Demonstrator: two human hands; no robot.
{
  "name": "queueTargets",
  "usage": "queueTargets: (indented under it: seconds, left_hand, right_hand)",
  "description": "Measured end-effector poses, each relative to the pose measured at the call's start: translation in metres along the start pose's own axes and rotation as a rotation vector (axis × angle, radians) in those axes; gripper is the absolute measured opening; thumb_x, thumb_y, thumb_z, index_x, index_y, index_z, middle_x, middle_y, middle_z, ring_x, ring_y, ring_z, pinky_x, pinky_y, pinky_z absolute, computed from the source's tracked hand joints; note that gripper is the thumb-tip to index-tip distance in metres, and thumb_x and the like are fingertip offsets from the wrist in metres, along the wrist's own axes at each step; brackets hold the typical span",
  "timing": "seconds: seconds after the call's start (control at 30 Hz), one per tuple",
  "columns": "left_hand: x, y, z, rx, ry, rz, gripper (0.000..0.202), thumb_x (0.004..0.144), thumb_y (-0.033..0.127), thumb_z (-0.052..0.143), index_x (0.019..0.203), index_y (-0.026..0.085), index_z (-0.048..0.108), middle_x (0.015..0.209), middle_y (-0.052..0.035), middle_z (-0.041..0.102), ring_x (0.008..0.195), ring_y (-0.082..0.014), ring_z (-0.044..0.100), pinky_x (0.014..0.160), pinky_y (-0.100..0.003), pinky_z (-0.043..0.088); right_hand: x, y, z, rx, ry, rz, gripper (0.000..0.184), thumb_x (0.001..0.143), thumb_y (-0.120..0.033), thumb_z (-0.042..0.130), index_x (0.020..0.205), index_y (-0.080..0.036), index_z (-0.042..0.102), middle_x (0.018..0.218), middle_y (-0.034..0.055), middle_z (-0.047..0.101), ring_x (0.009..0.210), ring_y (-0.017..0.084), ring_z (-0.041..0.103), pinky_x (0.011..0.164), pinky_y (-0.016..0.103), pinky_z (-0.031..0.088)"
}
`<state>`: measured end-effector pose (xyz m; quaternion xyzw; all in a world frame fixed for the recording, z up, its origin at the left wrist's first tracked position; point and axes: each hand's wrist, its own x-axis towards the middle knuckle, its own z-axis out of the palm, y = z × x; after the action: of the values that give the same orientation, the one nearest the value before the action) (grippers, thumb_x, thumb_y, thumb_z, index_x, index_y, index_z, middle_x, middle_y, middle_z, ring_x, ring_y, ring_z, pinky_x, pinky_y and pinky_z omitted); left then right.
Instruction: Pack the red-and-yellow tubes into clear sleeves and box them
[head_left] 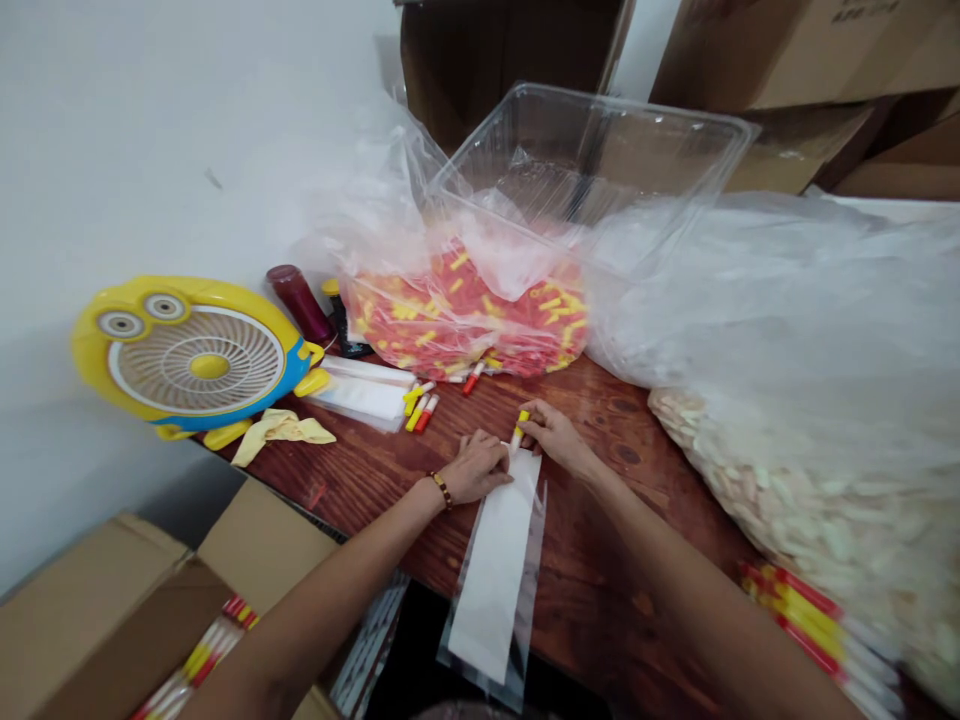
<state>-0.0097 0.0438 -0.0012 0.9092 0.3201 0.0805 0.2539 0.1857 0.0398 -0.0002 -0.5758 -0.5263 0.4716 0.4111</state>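
Note:
A long clear plastic bag (538, 560) with a white card strip (487, 590) inside lies in front of me, its lower end reaching past the table edge. My left hand (478, 468) is closed at the bag's upper end, fingers pinching its left side. Between the fingertips of my right hand (556, 437) is a small white tube with a yellow cap (520, 428), held nearly upright at the bag's mouth. Whether the tube's lower end is inside the bag, I cannot tell. Several similar tubes, red-and-white (427, 413) and yellow-and-white, lie loose beyond my left hand.
A big bag of red and yellow caps (465, 310) fills the back, near a clear plastic tray (637, 110). To the right sits a large sack of pale pieces (810, 480). At left stand a yellow fan (210, 360), a yellow cloth (285, 427) and an open carton (97, 590).

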Motion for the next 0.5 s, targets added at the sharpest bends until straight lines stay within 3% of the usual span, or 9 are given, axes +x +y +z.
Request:
queueTargets:
  seconds: [0.17, 0.37, 0.5]
  left_hand:
    - [-0.003, -0.003, -0.005, -0.067, 0.004, 0.025, 0.005, 0.088, 0.019, 0.054, 0.083, 0.019, 0.052, 0.093, -0.0013, 0.058, 0.096, -0.0181, 0.046, 0.082, -0.033, 0.029]
    - [-0.007, -0.002, 0.003, -0.126, 0.093, 0.044, 0.005, 0.089, 0.019, 0.054, 0.085, 0.019, 0.051, 0.094, -0.0013, 0.057, 0.097, -0.017, 0.046, 0.084, -0.032, 0.028]
    - [-0.006, -0.003, 0.009, -0.109, 0.125, 0.048, 0.007, 0.087, 0.02, 0.057, 0.084, 0.018, 0.052, 0.09, -0.0004, 0.058, 0.094, -0.0172, 0.045, 0.083, -0.032, 0.028]
  right_hand:
    - [-0.003, -0.004, -0.001, -0.031, -0.086, 0.003, 0.028, 0.071, -0.033, 0.062, 0.095, -0.018, 0.056, 0.066, -0.0023, 0.059, 0.053, 0.011, 0.056, 0.041, 0.02, 0.046]
    - [-0.009, 0.001, 0.006, -0.13, -0.282, -0.016, 0.026, 0.072, -0.035, 0.062, 0.091, -0.017, 0.062, 0.069, -0.0005, 0.06, 0.055, 0.012, 0.055, 0.042, 0.021, 0.046]
    - [-0.015, 0.006, 0.012, -0.059, -0.218, 0.017, 0.025, 0.069, -0.034, 0.063, 0.089, -0.018, 0.057, 0.07, -0.0017, 0.06, 0.054, 0.011, 0.053, 0.044, 0.021, 0.043]
